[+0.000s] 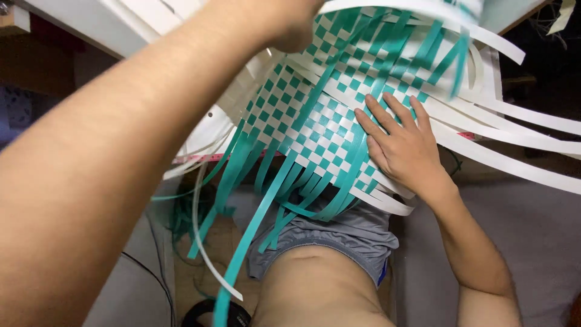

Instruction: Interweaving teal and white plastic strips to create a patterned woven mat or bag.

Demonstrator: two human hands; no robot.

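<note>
A woven mat of teal and white plastic strips (pixel 315 121) lies over my lap, checkered in the middle with loose strip ends hanging off all sides. My right hand (pixel 399 142) lies flat on the weave, fingers spread, pressing its lower right part. My left arm crosses the view from the lower left. My left hand (pixel 293 27) is at the top edge of the weave, fingers curled around strips there, partly cut off by the frame edge.
Long white strips (pixel 514 115) fan out to the right. Teal strips (pixel 242 254) hang down toward the floor. A white table edge (pixel 91 24) sits at upper left. Grey shorts (pixel 351 233) and a dark cable (pixel 145 272) are below.
</note>
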